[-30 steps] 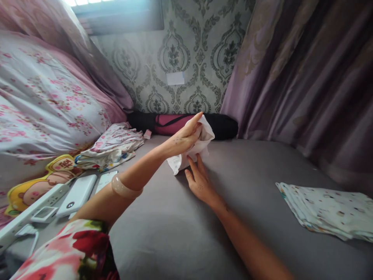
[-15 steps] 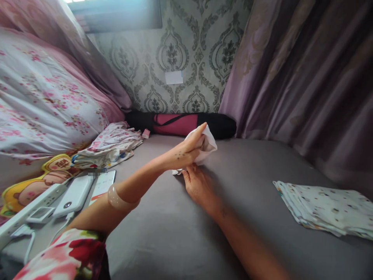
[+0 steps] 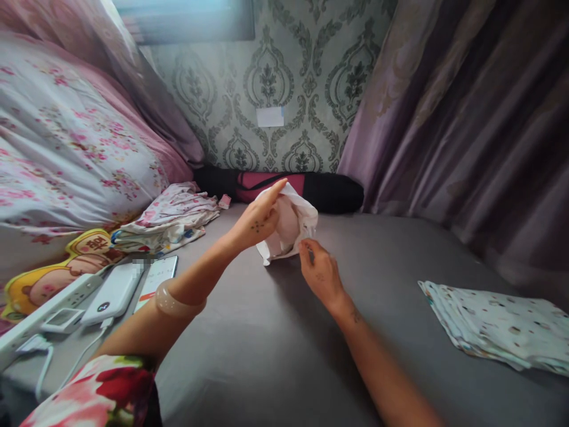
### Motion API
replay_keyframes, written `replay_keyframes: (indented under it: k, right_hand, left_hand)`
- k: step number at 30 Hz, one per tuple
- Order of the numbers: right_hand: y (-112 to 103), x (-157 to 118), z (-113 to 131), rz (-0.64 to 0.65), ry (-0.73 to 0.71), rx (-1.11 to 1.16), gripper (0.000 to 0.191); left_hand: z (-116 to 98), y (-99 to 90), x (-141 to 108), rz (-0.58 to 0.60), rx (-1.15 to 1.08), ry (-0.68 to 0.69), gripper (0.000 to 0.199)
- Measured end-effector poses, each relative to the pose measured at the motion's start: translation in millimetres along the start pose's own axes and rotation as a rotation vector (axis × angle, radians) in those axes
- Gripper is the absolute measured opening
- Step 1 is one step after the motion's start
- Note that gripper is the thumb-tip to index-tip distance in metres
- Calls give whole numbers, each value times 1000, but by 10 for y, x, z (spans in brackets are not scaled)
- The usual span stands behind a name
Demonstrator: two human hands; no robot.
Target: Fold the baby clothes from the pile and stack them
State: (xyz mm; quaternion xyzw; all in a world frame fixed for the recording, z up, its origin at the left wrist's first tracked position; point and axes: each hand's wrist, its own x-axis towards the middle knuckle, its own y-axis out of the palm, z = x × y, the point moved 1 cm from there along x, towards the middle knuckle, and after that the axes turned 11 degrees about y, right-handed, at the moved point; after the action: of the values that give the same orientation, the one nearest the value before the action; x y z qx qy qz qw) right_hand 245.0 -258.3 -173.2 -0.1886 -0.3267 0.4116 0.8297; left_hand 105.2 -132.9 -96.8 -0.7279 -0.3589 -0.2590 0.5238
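The white cloth (image 3: pixel 291 228), soft and creased, gapes open between the two grips! Its hollow, shadowed inside shows in full. Up top, an edge peaks beside the left hand's (image 3: pixel 258 224) outstretched index finger; the right edge bunches at the right hand's (image 3: pixel 323 271) fingertips; one corner pokes out below the left grip!

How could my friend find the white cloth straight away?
Look across the big grey sheet to the long black-and-pink bag. In front of it, the left hand and right hand hold the white cloth. Only this cloth is held; the printed cloth at right lies folded.
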Motion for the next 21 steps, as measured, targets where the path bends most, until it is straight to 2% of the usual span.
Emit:
replay_keyframes:
  k: [5, 10, 12, 13, 17, 19, 21]
  right_hand:
    - [-279, 177, -48, -220, 108, 237, 23]
    - [-676, 226, 0, -255, 66, 379, 20]
    - [-822, 209, 5, -208, 43, 405, 19]
    - [-880, 202, -7, -171, 44, 400, 21]
    - [-983, 219, -148, -5, 120, 233, 27]
    - [-982, 253, -235, 59, 144, 125, 26]
    - [-974, 286, -309, 141, 147, 62, 29]
  left_hand:
    - [90, -235, -33, -205, 165, -200, 45]
    - [92, -354, -113, -269, 124, -293, 29]
    - [78, -363, -151, -207, 19, -355, 26]
    - [73, -356, -173, -132, -59, -397, 27]
    - [82, -253, -303, 266, -342, -587, 34]
    - [106, -168, -374, 338, -397, -629, 38]
    - [126, -73, -435, 320, -446, -620, 41]
